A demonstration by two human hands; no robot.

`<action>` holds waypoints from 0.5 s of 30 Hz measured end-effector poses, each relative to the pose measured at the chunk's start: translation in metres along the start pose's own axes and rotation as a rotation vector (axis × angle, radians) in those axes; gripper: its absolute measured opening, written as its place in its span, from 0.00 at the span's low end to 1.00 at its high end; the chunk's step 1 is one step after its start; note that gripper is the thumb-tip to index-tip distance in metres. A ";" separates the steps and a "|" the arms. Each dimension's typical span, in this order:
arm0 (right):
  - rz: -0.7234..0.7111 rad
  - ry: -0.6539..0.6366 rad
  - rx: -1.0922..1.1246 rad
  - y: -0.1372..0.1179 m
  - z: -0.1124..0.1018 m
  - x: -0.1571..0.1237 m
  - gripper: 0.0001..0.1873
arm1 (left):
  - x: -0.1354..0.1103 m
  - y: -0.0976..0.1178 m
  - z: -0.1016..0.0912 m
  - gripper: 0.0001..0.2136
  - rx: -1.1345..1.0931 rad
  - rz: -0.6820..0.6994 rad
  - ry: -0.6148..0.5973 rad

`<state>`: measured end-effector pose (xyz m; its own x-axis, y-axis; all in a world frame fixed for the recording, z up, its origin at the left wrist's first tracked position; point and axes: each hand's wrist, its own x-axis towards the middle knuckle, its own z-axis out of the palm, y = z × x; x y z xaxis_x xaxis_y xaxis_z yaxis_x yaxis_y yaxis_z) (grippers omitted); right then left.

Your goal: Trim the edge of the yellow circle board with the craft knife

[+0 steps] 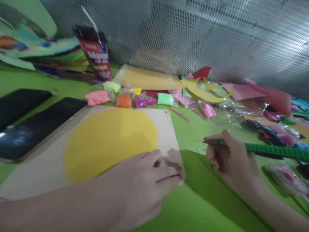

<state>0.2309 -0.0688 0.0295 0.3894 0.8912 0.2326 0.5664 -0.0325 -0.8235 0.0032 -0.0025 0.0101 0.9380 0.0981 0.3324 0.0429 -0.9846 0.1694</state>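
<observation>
My left hand (142, 187) rests with curled fingers at the near right corner of a pale sheet (169, 129); I cannot tell whether I am pinching the edge or only pressing. A large yellow circle (108, 138) lies on that sheet, just beyond my left hand and forearm. My right hand (235, 158) is closed around a long green ridged tool (277, 150), its narrow dark tip pointing toward my left, apart from the sheet. Past my left hand, along the sheet's far edge, sit an orange packet (124, 101) and a purple packet (142, 101) on the green desk (164, 212). Cut paper (201, 91) lies beyond my right hand.
</observation>
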 end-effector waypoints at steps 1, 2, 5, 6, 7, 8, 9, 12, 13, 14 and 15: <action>-0.094 0.045 -0.085 0.004 -0.001 0.003 0.16 | 0.001 0.000 -0.003 0.17 0.012 0.031 0.003; -0.169 0.078 -0.152 0.007 -0.002 0.007 0.12 | 0.002 0.000 -0.006 0.17 0.018 0.049 0.005; -0.382 0.023 -0.318 0.018 -0.006 0.019 0.11 | 0.002 -0.001 -0.013 0.19 0.004 0.043 -0.009; -0.432 -0.045 -0.372 0.022 -0.008 0.023 0.10 | 0.002 -0.001 -0.016 0.20 -0.010 0.037 -0.019; -0.470 -0.113 -0.424 0.026 -0.011 0.027 0.12 | 0.002 0.000 -0.019 0.20 -0.030 0.037 -0.031; -0.496 -0.171 -0.475 0.030 -0.015 0.030 0.16 | 0.002 0.001 -0.021 0.21 -0.044 0.037 -0.049; -0.510 -0.215 -0.529 0.034 -0.020 0.032 0.21 | 0.001 0.002 -0.022 0.20 -0.045 0.027 -0.064; -0.517 -0.235 -0.687 0.044 -0.036 0.036 0.27 | -0.001 0.008 -0.024 0.20 0.021 -0.067 -0.102; -0.510 -0.208 -0.736 0.045 -0.041 0.037 0.27 | -0.003 0.010 -0.024 0.21 0.046 -0.114 -0.115; -0.500 -0.172 -0.780 0.045 -0.044 0.036 0.27 | -0.006 0.013 -0.024 0.23 0.058 -0.148 -0.126; -0.493 -0.135 -0.819 0.044 -0.046 0.036 0.26 | -0.009 0.016 -0.025 0.25 0.056 -0.166 -0.134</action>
<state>0.3030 -0.0590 0.0257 -0.0853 0.9320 0.3524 0.9949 0.0989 -0.0207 -0.0128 -0.0154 0.0327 0.9537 0.2428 0.1776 0.2159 -0.9635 0.1580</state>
